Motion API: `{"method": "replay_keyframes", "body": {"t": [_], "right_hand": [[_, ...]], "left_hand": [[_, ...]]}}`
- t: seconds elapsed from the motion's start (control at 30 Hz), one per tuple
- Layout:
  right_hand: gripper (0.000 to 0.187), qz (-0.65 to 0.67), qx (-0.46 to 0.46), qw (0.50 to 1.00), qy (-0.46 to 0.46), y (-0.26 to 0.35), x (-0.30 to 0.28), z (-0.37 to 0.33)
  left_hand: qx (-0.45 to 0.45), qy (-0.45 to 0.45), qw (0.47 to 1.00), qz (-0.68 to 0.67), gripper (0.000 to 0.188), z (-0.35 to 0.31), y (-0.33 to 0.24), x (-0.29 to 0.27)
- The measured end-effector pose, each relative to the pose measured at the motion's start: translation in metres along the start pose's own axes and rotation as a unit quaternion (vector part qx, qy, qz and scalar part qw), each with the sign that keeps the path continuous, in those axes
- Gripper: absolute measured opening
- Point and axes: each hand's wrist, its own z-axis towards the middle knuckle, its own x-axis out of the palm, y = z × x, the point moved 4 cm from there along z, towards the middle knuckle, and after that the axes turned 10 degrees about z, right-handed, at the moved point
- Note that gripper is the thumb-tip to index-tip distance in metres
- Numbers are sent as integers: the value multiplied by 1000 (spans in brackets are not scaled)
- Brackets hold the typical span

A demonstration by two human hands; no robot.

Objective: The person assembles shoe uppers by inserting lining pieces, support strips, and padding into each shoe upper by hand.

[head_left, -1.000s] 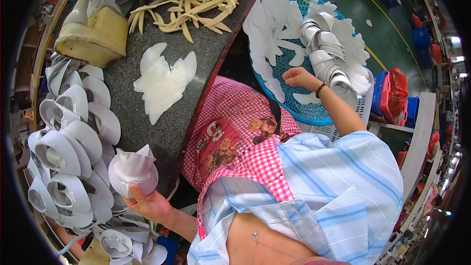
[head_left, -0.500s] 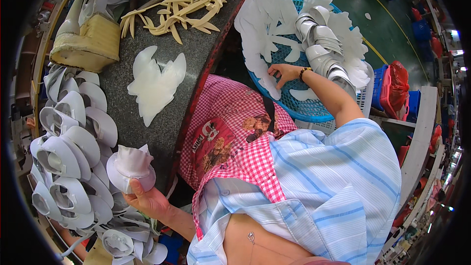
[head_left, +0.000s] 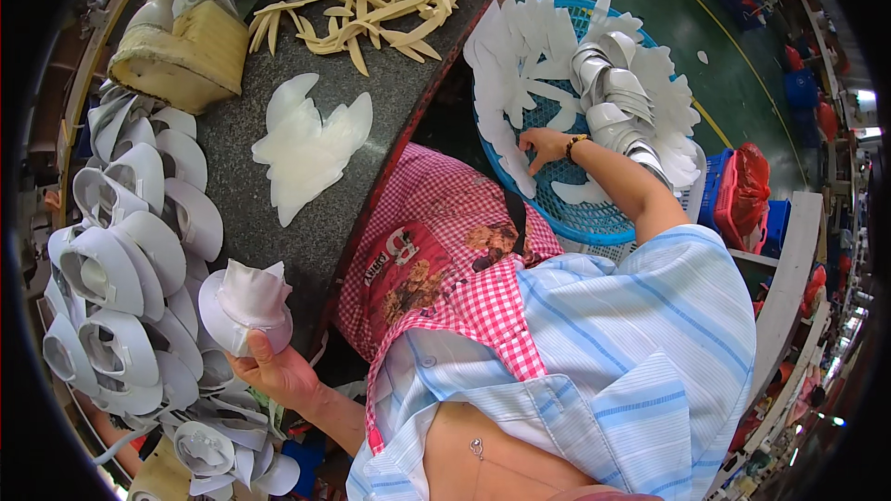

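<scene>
Along the left edge of the speckled dark worktable (head_left: 243, 213), the heap of white brimmed pieces (head_left: 148, 255) leaned on itself, so a brush from the left hand (head_left: 278, 376), close by at the worktable's near end, might have made it slide. The white brimmed cup (head_left: 251, 301), raised above that same end, seemed likely to tip or dent if the hold on its lower edge slackened or tightened unevenly. On the worktable itself, 1 translucent white leaf-shaped sheet (head_left: 311, 148) lay flat and unpinned; a stray sleeve could have shifted it. To the right of the worktable, white lobed sheets (head_left: 497, 97) overlapped in the blue round mesh basket (head_left: 594, 234), and such overlap could have brought up 2 or more at once, or bent a thin lobe. The nested silvery-white curved pieces (head_left: 620, 100) beside them, farther right of the worktable, might have toppled if the forearm had pushed against them.

As for the grip, the left hand was closed around the bottom of the brimmed cup, its thumb pressed to the near side, the ruffled top facing up. The right hand (head_left: 549, 147), over the basket to the worktable's right, had bent fingers parted from the thumb and nothing visibly held; whether a fingertip touched the lobed sheet just beside it could not be told.
</scene>
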Motion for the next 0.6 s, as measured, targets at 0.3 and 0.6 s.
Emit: {"method": "replay_keyframes", "body": {"t": [0.3,0.6], "right_hand": [[63,145,54,988,-20,-14,10,-3],[50,-19,-63,993,-103,-9,26,-25]], "left_hand": [[5,6,1000,-2,43,-4,0,-3],[2,9,1000,-11,42,-4,3,-4]]}}
